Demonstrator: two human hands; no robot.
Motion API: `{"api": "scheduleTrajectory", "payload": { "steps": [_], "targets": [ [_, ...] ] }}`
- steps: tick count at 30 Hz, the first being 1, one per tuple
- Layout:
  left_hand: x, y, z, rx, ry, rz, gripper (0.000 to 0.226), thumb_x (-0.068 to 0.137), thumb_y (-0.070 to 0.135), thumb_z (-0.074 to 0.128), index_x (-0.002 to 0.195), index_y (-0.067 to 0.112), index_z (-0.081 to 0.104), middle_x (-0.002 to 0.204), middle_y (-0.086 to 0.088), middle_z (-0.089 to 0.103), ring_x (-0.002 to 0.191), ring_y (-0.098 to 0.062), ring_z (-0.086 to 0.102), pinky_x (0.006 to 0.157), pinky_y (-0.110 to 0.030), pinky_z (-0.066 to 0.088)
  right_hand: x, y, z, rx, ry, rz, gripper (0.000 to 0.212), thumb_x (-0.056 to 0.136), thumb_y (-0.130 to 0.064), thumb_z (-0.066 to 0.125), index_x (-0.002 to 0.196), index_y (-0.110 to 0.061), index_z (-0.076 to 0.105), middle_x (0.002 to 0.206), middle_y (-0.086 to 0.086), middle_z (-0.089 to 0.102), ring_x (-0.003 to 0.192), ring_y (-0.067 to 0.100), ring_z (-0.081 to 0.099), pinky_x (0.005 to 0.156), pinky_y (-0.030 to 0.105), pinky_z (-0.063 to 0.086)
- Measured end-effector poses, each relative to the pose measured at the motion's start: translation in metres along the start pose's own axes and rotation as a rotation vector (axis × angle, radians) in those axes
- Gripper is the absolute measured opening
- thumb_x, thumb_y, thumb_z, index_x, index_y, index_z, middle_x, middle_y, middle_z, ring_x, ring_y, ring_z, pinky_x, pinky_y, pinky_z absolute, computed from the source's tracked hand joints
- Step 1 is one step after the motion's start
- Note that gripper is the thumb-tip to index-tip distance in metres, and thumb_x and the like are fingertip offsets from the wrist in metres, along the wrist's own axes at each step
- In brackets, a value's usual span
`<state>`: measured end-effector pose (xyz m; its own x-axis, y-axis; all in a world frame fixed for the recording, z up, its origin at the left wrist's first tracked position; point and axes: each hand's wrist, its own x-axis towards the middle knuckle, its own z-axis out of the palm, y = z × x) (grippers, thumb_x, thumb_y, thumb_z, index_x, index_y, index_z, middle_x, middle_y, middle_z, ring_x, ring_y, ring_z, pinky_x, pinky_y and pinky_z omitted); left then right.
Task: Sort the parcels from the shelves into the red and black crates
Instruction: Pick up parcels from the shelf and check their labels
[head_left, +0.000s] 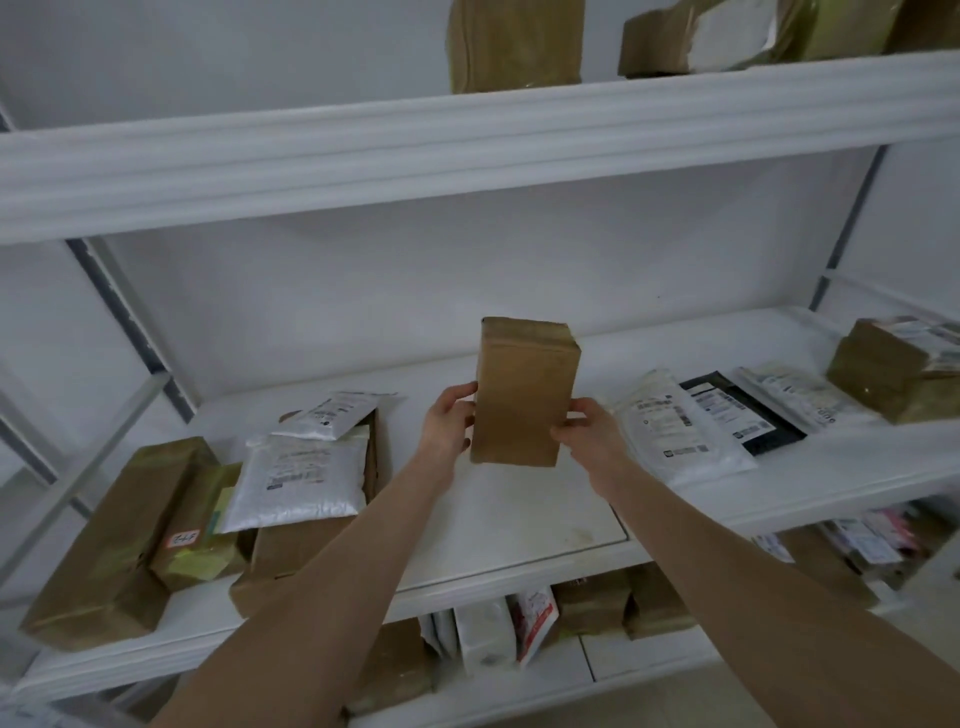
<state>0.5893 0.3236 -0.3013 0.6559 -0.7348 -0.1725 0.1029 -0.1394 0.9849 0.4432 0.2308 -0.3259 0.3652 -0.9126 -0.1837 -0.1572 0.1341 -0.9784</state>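
Observation:
A brown paper-wrapped parcel (524, 389) stands upright over the middle shelf (519, 525), held between both hands. My left hand (448, 423) grips its left edge with the thumb across the front. My right hand (587, 428) grips the lower right edge, fingers curled round it. Whether the parcel's bottom touches the shelf cannot be told. No red or black crate is in view.
Brown parcels (119, 540) and white mailers (296, 480) lie at the shelf's left. White and black mailers (727, 415) and a taped brown box (893, 369) lie at the right. More parcels sit on the top shelf (514, 47) and the lower shelf (498, 634).

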Motion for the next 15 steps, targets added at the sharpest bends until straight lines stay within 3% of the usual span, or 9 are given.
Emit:
{"api": "scheduleTrajectory", "payload": {
  "steps": [2, 5, 7, 9, 12, 14, 15],
  "targets": [
    [-0.004, 0.008, 0.006, -0.057, 0.008, -0.061, 0.024, 0.097, 0.025, 0.043, 0.109, 0.015, 0.062, 0.112, -0.003, 0.065, 0.104, -0.021, 0.061, 0.098, -0.041, 0.044, 0.0, -0.002, -0.011, 0.002, 0.006, -0.016, 0.03, 0.079, 0.014, 0.054, 0.099, -0.008, 0.057, 0.089, 0.01, 0.063, 0.071, 0.019, 0.056, 0.056, 0.023, 0.042],
    [-0.006, 0.012, 0.009, -0.089, -0.009, -0.111, 0.046, 0.097, 0.05, 0.04, 0.093, 0.011, 0.064, 0.108, -0.002, 0.066, 0.106, -0.025, 0.061, 0.1, -0.044, 0.044, -0.003, -0.008, -0.025, 0.076, -0.008, 0.014, 0.034, 0.079, 0.021, 0.039, 0.087, -0.008, 0.056, 0.077, 0.009, 0.059, 0.057, 0.016, 0.051, 0.043, 0.018, 0.041],
    [-0.005, 0.013, 0.008, -0.089, -0.045, -0.127, 0.06, 0.092, 0.063, 0.037, 0.096, 0.011, 0.065, 0.109, -0.004, 0.067, 0.105, -0.029, 0.061, 0.1, -0.049, 0.043, -0.001, -0.009, -0.035, 0.19, -0.058, 0.069, 0.035, 0.082, 0.02, 0.039, 0.093, -0.006, 0.06, 0.084, 0.012, 0.061, 0.063, 0.019, 0.056, 0.061, 0.027, 0.053],
    [-0.005, 0.011, 0.007, -0.137, -0.088, -0.16, 0.069, 0.088, 0.071, 0.035, 0.108, 0.011, 0.063, 0.109, -0.008, 0.066, 0.105, -0.031, 0.061, 0.101, -0.054, 0.041, 0.001, -0.01, -0.044, 0.206, -0.121, 0.06, 0.033, 0.083, 0.018, 0.045, 0.103, -0.002, 0.062, 0.091, 0.015, 0.063, 0.076, 0.024, 0.057, 0.081, 0.037, 0.053],
    [-0.008, 0.014, 0.011, -0.256, -0.133, -0.218, 0.062, 0.088, 0.069, 0.041, 0.1, 0.013, 0.063, 0.09, -0.007, 0.063, 0.087, -0.026, 0.062, 0.088, -0.051, 0.05, 0.002, -0.014, -0.055, 0.165, -0.161, 0.016, 0.032, 0.085, 0.017, 0.051, 0.102, -0.004, 0.068, 0.098, 0.012, 0.068, 0.085, 0.023, 0.063, 0.08, 0.029, 0.056],
    [-0.013, 0.016, 0.015, -0.243, -0.122, -0.227, 0.039, 0.092, 0.051, 0.053, 0.092, 0.013, 0.065, 0.082, -0.006, 0.059, 0.074, -0.022, 0.058, 0.074, -0.044, 0.053, 0.004, -0.017, -0.059, 0.231, -0.173, 0.036, 0.031, 0.089, 0.014, 0.045, 0.103, -0.002, 0.068, 0.097, 0.015, 0.066, 0.08, 0.024, 0.064, 0.072, 0.028, 0.059],
    [-0.014, 0.015, 0.017, -0.228, -0.113, -0.214, 0.027, 0.092, 0.039, 0.057, 0.091, 0.014, 0.066, 0.084, -0.006, 0.06, 0.072, -0.021, 0.057, 0.071, -0.042, 0.053, 0.006, -0.018, -0.06, 0.251, -0.175, 0.06, 0.029, 0.092, 0.009, 0.046, 0.107, -0.002, 0.068, 0.097, 0.014, 0.066, 0.081, 0.025, 0.064, 0.076, 0.031, 0.059]
  ]
}}
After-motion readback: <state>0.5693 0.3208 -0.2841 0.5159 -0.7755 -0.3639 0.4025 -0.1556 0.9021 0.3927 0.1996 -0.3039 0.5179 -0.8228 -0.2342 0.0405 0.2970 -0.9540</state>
